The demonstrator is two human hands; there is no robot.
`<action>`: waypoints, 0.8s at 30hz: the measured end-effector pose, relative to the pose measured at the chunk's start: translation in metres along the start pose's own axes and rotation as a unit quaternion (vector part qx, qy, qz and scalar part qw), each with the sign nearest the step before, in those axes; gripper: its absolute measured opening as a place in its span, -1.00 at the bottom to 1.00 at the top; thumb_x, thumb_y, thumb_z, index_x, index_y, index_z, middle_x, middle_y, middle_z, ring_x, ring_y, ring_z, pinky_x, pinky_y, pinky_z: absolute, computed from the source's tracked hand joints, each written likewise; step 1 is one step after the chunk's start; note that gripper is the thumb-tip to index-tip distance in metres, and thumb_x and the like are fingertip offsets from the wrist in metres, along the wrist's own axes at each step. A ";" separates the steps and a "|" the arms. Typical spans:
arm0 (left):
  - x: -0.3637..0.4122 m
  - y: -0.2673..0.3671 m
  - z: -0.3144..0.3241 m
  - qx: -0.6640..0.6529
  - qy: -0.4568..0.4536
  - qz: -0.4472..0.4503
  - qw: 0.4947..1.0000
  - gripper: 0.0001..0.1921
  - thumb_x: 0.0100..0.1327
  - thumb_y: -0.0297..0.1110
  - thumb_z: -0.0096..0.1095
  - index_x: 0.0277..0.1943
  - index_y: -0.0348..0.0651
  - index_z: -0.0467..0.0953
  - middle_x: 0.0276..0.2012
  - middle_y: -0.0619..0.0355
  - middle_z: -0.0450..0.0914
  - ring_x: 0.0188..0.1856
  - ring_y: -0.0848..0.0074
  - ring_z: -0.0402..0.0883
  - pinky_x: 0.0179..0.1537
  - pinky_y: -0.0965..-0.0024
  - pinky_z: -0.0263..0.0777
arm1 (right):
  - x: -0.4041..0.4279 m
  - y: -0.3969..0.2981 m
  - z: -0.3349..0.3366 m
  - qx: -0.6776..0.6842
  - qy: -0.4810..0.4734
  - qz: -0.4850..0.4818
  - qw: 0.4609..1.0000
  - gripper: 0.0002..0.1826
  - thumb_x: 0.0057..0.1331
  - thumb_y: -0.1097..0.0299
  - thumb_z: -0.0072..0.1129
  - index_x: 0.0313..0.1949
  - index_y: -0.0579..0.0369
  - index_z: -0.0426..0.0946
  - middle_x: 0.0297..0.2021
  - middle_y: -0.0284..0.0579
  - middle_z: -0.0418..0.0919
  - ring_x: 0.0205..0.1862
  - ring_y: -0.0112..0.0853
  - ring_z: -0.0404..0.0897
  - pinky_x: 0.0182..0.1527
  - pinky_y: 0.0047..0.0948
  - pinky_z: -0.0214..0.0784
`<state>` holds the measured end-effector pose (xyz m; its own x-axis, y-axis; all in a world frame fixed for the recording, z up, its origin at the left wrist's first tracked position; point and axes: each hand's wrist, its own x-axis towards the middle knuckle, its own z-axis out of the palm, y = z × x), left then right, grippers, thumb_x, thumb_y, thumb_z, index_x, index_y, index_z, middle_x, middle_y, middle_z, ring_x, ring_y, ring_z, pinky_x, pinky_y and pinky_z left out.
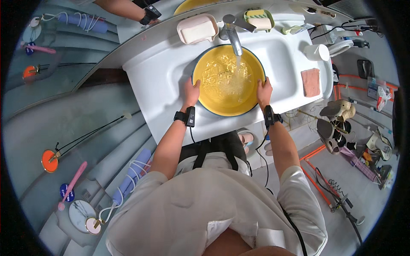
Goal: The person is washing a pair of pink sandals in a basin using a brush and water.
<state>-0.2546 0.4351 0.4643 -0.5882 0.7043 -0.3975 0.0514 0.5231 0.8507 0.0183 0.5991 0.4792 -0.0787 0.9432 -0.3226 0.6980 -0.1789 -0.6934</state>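
Note:
A round yellow basin (208,101) with a dark blue rim sits in the white washbasin (285,64), holding rippling water. Water runs into it from the chrome faucet (234,41) above its far side. My left hand (192,92) grips the rim on the left, thumb over the inner edge. On the opposite side my right hand (264,91) holds the rim the same way. The fingers of both hands are partly hidden beneath the basin's outer wall.
Behind the basin stand a pale pink soap dish (198,28) and a green soap dish (268,19). To the right are a white cup (317,52) and a folded pink cloth (310,82). A mirror (105,35) borders the counter's back left. Shoes (334,108) hang at the right.

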 end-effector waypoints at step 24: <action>0.000 0.001 0.015 -0.047 0.028 0.013 0.998 -0.66 0.43 -0.52 0.12 0.22 -0.35 0.44 0.06 -0.05 0.66 0.06 0.34 0.64 0.10 0.30 0.44 | 0.034 -0.032 -0.036 -0.074 0.045 -0.171 0.981 -0.69 0.51 0.27 -0.08 0.09 0.14 0.51 -0.05 0.24 0.62 -0.04 0.11 0.62 0.03 -0.07 0.44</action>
<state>-0.2422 0.4429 0.4596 -0.6323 0.6879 -0.3563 -0.0061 0.4555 0.8902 0.0184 0.6465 0.5137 -0.2678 0.9632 -0.0245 0.7381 0.1887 -0.6478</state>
